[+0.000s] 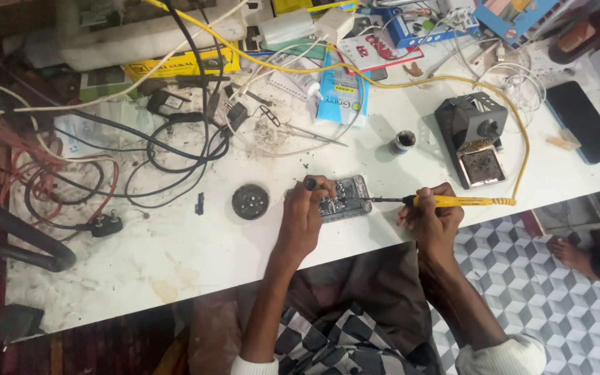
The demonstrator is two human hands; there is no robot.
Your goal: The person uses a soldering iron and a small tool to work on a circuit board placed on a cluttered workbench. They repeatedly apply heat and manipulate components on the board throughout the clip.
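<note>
Two hands worked on a board (pixel 342 198). Left hand (pixel 303 215) pinched a tool (pixel 310 184); right hand (pixel 430 219) gripped a yellow iron (pixel 453 201).

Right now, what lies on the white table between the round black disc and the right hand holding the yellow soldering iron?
In the head view, the small grey circuit board lies there, with the left hand resting on its near end.
</note>
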